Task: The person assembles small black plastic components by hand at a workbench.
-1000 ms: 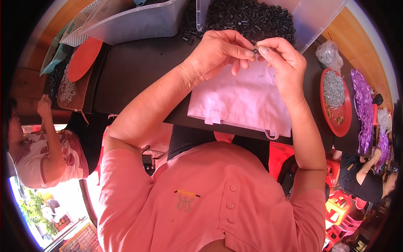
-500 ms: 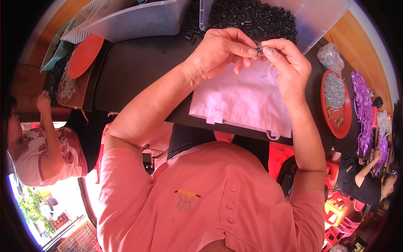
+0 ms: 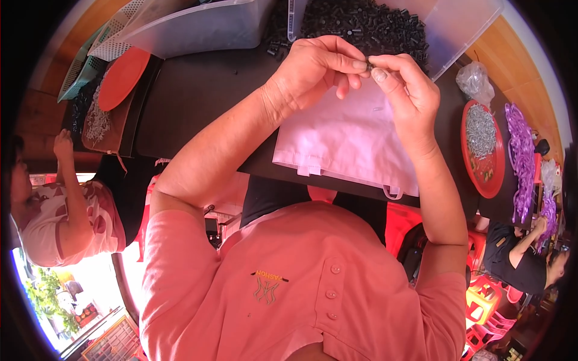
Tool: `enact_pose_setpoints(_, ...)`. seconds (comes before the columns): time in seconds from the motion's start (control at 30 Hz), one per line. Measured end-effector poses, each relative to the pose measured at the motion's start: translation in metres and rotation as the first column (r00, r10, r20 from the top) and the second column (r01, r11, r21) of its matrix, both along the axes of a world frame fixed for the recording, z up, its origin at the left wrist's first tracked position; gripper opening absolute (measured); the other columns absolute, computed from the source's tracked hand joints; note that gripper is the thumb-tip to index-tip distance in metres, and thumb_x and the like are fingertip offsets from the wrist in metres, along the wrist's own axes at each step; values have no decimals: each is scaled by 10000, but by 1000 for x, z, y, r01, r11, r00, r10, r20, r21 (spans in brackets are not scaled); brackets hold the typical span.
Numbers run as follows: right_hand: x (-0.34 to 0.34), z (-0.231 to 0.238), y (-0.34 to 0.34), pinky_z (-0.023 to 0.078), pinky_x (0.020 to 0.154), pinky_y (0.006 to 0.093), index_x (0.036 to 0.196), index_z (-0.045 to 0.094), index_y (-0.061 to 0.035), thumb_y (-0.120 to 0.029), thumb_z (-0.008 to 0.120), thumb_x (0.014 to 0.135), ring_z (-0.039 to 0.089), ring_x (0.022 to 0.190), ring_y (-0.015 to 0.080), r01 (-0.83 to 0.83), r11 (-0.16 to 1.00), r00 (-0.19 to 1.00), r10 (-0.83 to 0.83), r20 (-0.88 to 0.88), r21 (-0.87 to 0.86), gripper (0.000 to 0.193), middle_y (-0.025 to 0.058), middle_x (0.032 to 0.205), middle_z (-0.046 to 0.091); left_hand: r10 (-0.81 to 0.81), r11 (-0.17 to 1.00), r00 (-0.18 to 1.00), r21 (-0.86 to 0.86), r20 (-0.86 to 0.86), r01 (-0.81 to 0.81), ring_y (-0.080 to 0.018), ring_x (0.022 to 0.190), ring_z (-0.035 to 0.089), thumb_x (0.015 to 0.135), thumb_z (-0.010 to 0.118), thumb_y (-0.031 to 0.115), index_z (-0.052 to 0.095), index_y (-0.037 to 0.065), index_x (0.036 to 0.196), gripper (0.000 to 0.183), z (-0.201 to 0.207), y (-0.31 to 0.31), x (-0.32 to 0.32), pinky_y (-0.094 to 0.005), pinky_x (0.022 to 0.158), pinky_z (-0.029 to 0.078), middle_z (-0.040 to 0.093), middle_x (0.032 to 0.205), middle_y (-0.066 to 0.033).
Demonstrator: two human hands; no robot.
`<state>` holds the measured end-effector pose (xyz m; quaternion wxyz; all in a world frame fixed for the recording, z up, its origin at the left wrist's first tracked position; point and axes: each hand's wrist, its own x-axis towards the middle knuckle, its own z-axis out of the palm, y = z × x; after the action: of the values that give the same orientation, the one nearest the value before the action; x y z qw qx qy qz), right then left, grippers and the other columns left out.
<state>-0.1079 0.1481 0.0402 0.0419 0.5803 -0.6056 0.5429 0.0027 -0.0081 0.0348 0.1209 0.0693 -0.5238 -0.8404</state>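
Between the fingertips of both hands is a small dark part (image 3: 368, 67), mostly covered by the fingers, so its exact kind is hidden. My left hand (image 3: 322, 63) pinches it from the left between thumb and forefinger. From the other side, my right hand (image 3: 410, 87) closes thumb and forefinger on it. Under the hands a pink cloth (image 3: 343, 138) is spread over the table edge, with a small metal pin (image 3: 378, 109) lying on it. Just beyond the fingertips, many small black cylindrical parts (image 3: 361, 30) are heaped in a clear plastic bin (image 3: 457, 30).
A red plate (image 3: 490, 174) of small silvery metal pieces stands at right, beside purple ribbons (image 3: 521, 156) and a crumpled plastic bag (image 3: 474, 81). Another translucent bin (image 3: 211, 30) is at far left, near a red lid (image 3: 123, 78). Co-workers sit on both sides.
Both hands have shifted slightly up and to the left, staying together at the small dark part. The cloth and containers look the same.
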Motion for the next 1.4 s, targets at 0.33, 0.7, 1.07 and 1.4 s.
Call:
enact_pose_setpoints(0.33,-3,7,-3,490,675,238,922,636,19,18,625,867,614,747,114,-70,997,997,69,28,27,56,57,827,622,-173,985,985,-23,24,174,-177,697,653,880,654,83,636,-30,968,145,0,-12,-4,-280,523,480,682,857,-129)
enact_pose_setpoints(0.7,-38,2,-17,459,649,235,941,682,-20,-79,677,823,585,706,65,32,967,989,-67,133,254,132,8,774,664,-12,998,951,-55,-309,-5,-190,663,625,897,619,83,628,9,926,79,-1,-57,-4,-303,536,496,647,788,-97)
enact_pose_setpoints(1.07,-30,-19,-49,499,700,392,891,690,-142,-163,684,764,639,818,263,301,871,889,-110,-444,387,128,28,873,640,13,982,977,186,-211,27,-183,666,621,924,576,72,622,-1,973,100,-7,-58,-8,-296,557,505,642,803,-91)
enact_pose_setpoints(1.4,-18,-31,-55,494,650,382,885,655,-97,-135,669,765,630,736,271,251,919,846,-55,-530,304,127,47,851,617,144,984,981,126,-134,-127,-198,611,629,869,657,51,659,-56,914,116,-15,-53,-15,-291,513,495,659,782,-136)
